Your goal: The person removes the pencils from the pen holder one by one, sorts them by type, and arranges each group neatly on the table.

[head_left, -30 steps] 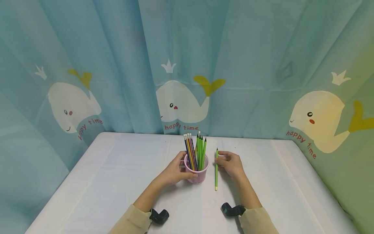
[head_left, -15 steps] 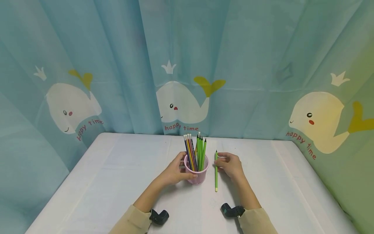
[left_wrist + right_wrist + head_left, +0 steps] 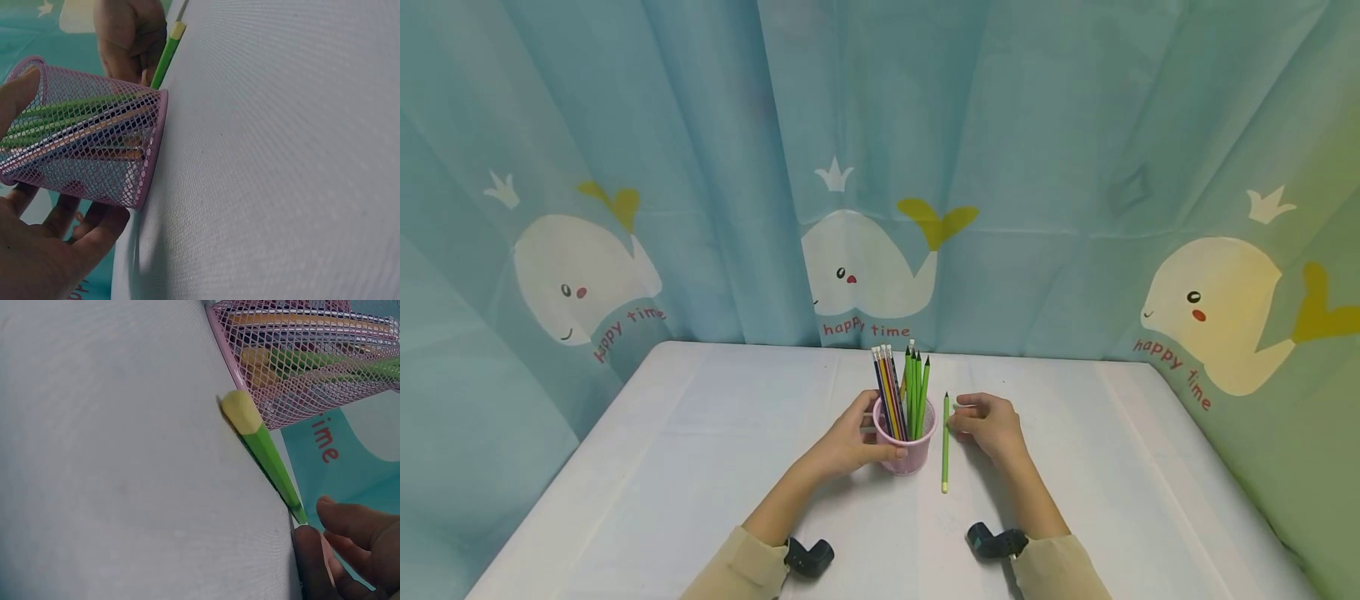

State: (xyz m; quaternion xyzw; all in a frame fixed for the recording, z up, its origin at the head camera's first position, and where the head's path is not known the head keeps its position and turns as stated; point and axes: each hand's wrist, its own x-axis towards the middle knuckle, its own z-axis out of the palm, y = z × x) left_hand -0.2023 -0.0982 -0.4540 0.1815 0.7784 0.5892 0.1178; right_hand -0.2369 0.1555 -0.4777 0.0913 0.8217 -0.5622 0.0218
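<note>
My left hand (image 3: pixel 850 437) grips a pink mesh pencil cup (image 3: pixel 913 457), thumb across its near side and fingers round the left. Blue, yellow and red striped pencils (image 3: pixel 889 396) stand in it, eraser ends up. Green pencils (image 3: pixel 917 396) lean on the right side, black points up. Just right of the cup, a single green pencil (image 3: pixel 945 454) lies on the table, point away and pale yellow end towards me. Beside it is my right hand (image 3: pixel 992 423), thumb tip right at the pencil and fingers apart from it. The right wrist view shows thumb and fingers (image 3: pixel 356 519) spread near the pencil's far part.
The white table (image 3: pixel 715 483) reaches back to a blue-green curtain (image 3: pixel 1037 125) printed with whales. Black wrist cameras (image 3: pixel 808 557) sit at both cuffs, close over the table.
The green pencil has shifted left towards the cup, and the right fingers have come away from it. The left hand and the cup have stayed in place.
</note>
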